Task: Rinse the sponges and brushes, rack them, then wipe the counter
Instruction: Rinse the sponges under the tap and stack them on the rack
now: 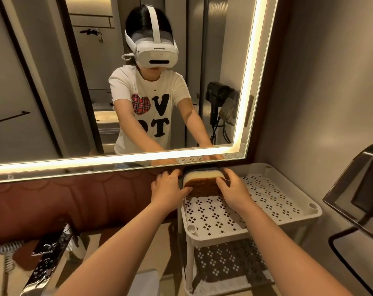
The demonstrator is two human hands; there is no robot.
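Note:
A thick sponge [202, 184] with a brown scouring face and a pale yellow layer stands on its edge at the back left of a white perforated rack [266, 197]. My left hand [167, 188] presses against the sponge's left end. My right hand [230, 186] grips its right end with the fingers curled over the top. A second dark sponge seems to lie behind it against the wall, mostly hidden.
A large lit mirror [117, 82] hangs just above the rack and shows a person in a headset. A chrome faucet [44, 255] is at the lower left. A black framed object [360, 195] stands at the right. The rack has a lower shelf [226, 265].

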